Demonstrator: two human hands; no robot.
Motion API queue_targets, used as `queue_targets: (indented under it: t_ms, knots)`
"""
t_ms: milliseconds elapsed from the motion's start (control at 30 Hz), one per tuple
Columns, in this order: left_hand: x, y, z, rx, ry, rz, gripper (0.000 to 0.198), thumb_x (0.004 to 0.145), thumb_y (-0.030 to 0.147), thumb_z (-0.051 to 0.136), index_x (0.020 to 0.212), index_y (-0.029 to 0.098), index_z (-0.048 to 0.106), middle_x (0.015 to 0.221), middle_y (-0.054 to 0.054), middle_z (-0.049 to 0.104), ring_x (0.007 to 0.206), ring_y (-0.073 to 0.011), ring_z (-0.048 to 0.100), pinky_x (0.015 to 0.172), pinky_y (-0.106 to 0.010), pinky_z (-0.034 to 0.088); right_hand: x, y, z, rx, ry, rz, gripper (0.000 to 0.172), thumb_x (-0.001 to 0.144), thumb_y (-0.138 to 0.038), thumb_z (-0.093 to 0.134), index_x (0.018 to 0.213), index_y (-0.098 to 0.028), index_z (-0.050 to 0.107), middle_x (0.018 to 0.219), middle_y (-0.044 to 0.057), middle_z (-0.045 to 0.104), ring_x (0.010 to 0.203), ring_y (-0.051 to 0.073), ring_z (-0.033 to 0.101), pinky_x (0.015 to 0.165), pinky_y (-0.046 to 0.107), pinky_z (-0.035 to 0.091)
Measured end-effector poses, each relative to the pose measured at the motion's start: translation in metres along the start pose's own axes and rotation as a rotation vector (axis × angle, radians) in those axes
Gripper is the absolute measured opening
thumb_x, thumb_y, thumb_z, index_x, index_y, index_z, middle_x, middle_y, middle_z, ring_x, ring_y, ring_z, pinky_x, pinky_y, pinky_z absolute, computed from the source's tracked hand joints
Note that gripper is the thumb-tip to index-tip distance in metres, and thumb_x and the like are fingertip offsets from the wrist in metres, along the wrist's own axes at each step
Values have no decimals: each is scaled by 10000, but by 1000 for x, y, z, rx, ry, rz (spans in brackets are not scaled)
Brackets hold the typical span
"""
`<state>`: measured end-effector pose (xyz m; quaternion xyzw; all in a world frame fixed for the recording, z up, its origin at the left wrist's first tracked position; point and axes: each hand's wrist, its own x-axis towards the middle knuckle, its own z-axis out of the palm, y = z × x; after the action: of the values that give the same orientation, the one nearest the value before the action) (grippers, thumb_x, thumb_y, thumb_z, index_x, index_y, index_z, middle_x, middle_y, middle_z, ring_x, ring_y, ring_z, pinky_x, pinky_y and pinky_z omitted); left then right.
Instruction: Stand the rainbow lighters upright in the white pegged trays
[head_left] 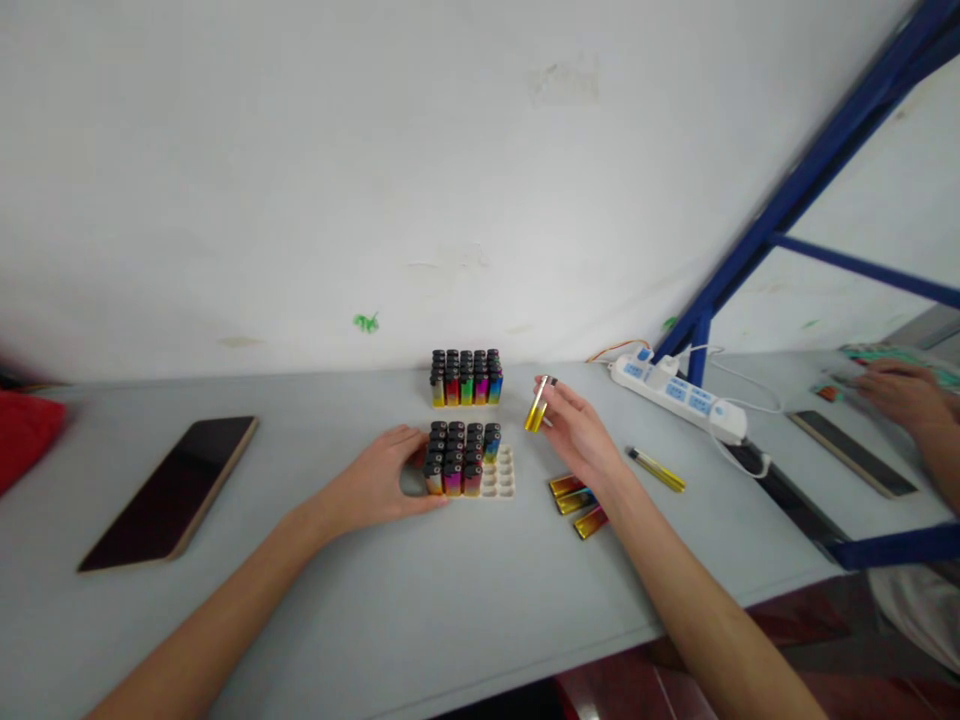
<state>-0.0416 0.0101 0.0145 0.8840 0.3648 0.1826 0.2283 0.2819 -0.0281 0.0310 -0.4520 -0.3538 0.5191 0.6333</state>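
My left hand (379, 478) curves round the left side of a white tray (508, 478) partly filled with upright lighters (452, 460); its fingers are apart and touch the tray's edge. Open holes show at the tray's right side. Raised to the right of the tray, my right hand (579, 430) pinches a yellow and silver lighter (538, 404). Several gold and coloured lighters (574, 503) lie flat below that hand, and one yellow lighter (657, 470) lies further right. Behind the tray stands a full block of black-topped lighters (466, 380).
A dark flat tablet-like object (172, 490) lies at left, near a red item (26, 435). At right are a white power strip (679, 398) with cables and a blue metal frame (795, 190). Beyond it, another person's hand (904, 395) is at work near a dark flat bar (853, 453).
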Motion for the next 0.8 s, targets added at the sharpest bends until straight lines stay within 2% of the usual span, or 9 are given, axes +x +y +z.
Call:
queue_targets:
  t_ms: [133, 200, 333, 433, 500, 600, 667, 733, 800]
  knots:
    - [0, 0, 0, 16, -3, -2, 465, 846, 642, 917, 947, 265, 664, 1043, -78, 792, 1011, -351, 747, 958, -461, 602, -8, -5, 8, -42, -90, 3, 678, 772, -804, 988, 1135, -295, 724, 969, 19, 755, 828, 202, 662, 751, 345, 576]
    - [0, 0, 1, 21, 0, -4, 468, 841, 643, 926, 943, 269, 664, 1030, -67, 789, 998, -342, 746, 949, -449, 602, -12, -6, 13, -69, -154, 16, 687, 819, -847, 929, 1161, -317, 657, 884, -25, 712, 677, 166, 559, 674, 333, 537]
    - [0, -1, 1, 22, 5, -4, 479, 825, 652, 932, 938, 273, 662, 1029, -62, 795, 979, -330, 739, 928, -442, 606, -17, -1, 20, -150, -210, 72, 703, 859, -940, 820, 1084, -316, 588, 676, -119, 438, 531, 117, 243, 518, 260, 284]
    - [1, -2, 1, 19, 9, -9, 475, 809, 647, 931, 927, 275, 661, 1012, -72, 790, 966, -343, 739, 918, -473, 613, -16, 6, 19, -255, -187, 123, 777, 905, -1052, 622, 819, -295, 468, 627, -113, 263, 534, 114, 169, 514, 269, 174]
    - [2, -3, 1, 2, 21, -4, 472, 787, 635, 941, 925, 278, 665, 1015, -89, 795, 964, -357, 741, 908, -498, 620, -14, 10, 18, -320, -156, 142, 775, 978, -1019, 505, 721, -303, 357, 606, -96, 226, 534, 119, 162, 513, 287, 162]
    - [2, -5, 2, -15, 32, 0, 461, 771, 633, 941, 921, 287, 675, 1005, -89, 803, 939, -357, 736, 888, -515, 633, -12, 12, 18, -359, -102, 160, 628, 1075, -781, 424, 673, -315, 299, 570, -74, 218, 526, 133, 155, 500, 304, 163]
    - [2, -6, 2, -9, 33, -2, 456, 771, 641, 932, 934, 290, 691, 999, -85, 808, 923, -354, 735, 881, -519, 637, -11, 13, 18, -361, -73, 160, 536, 1072, -645, 397, 659, -320, 295, 554, -67, 219, 517, 140, 149, 486, 306, 169]
    - [3, -7, 2, 2, 39, 0, 457, 771, 649, 925, 936, 290, 695, 990, -85, 808, 910, -353, 734, 867, -519, 635, -10, 14, 18, -363, -60, 145, 515, 1062, -623, 390, 653, -324, 294, 548, -66, 217, 508, 143, 151, 471, 304, 179]
    - [3, -8, 2, 13, 44, 4, 464, 770, 658, 923, 931, 290, 690, 979, -82, 803, 895, -350, 733, 856, -518, 633, -10, 14, 18, -367, -68, 131, 563, 1063, -698, 395, 651, -327, 295, 547, -71, 212, 500, 141, 156, 460, 300, 183]
